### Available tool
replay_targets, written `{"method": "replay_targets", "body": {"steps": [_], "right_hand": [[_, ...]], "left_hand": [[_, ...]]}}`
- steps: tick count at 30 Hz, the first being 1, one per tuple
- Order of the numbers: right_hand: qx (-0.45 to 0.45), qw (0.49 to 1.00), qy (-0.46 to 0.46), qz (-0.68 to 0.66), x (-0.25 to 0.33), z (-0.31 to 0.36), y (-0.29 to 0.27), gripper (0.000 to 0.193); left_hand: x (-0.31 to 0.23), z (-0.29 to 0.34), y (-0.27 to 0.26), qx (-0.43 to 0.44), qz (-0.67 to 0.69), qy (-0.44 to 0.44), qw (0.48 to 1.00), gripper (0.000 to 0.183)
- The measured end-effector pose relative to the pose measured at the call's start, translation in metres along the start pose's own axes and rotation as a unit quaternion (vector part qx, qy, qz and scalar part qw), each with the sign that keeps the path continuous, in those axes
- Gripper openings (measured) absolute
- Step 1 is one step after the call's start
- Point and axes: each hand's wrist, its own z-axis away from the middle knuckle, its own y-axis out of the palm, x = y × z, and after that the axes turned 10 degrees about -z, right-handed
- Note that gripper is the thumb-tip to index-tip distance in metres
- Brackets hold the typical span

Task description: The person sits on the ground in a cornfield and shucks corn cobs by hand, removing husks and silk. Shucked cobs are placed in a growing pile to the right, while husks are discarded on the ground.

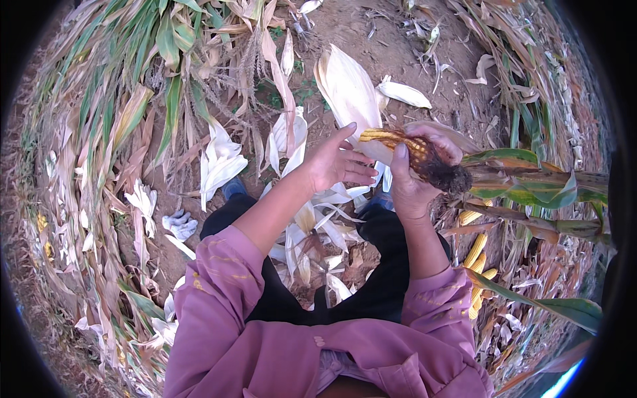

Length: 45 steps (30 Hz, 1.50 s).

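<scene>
1. Head view, right hand (419, 182): is closing around a yellow-and-brown corn ear with a dark, shaggy end (418, 154); thumb is pressing along the near side, fingers are wrapping the far side.
2. Ear position: is lying tilted in the right hand's grasp, clear of the ground; yellow, narrower end is pointing toward the left hand, dark end is sticking out past the right palm.
3. Left hand (338, 162): is spreading wide, fingers apart, palm turning toward the ear; is gripping nothing visible. Fingertips are hovering just beside a broad cream-white papery husk (348, 83); can't tell if touching.
4. That husk is standing out beyond both hands, its lower end meeting the ear's yellow end in view; can't tell if attached.
5. Right of the right hand: green-and-brown leafy corn stalks (531, 182) are reaching in close to the ear's dark end.
6. Right of the right forearm, lower: a pile of bare yellow corn ears (476, 255) is lying on dry leaves.
7. Below the hands, between black-trousered legs (391, 249): loose pale husks (308, 242) are littering the brown soil.
8. Left of the left forearm: a greyish-white glove (179, 224) is lying on the ground.
9. Beyond the left hand, farther left: long green and tan corn leaves (169, 40) are sprawling.
</scene>
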Motion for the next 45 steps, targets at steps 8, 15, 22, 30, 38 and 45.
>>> {"method": "replay_targets", "body": {"steps": [8, 15, 22, 30, 38, 45], "right_hand": [[0.418, 0.889, -0.125, 0.139, 0.011, 0.031, 0.022, 0.026], [0.562, 0.809, -0.044, 0.166, 0.012, 0.030, 0.024, 0.038], [0.559, 0.823, 0.018, 0.096, 0.020, 0.025, 0.026, 0.069], [0.145, 0.964, 0.148, 0.167, -0.006, 0.017, 0.013, 0.037], [0.024, 0.962, 0.036, 0.270, -0.020, -0.018, -0.008, 0.035], [-0.006, 0.955, 0.050, 0.292, -0.019, -0.026, -0.014, 0.027]], "left_hand": [[-0.007, 0.001, -0.013, 0.058, -0.040, 0.043, 0.997, 0.046], [-0.024, 0.001, -0.027, -0.157, -0.133, 0.259, 0.944, 0.059], [-0.023, 0.000, -0.032, -0.213, -0.260, 0.315, 0.888, 0.063], [-0.016, 0.011, -0.019, -0.209, -0.373, 0.304, 0.851, 0.068], [0.002, -0.001, -0.019, -0.209, -0.489, 0.280, 0.799, 0.071], [0.013, -0.007, -0.024, -0.207, -0.561, 0.297, 0.745, 0.069]]}}
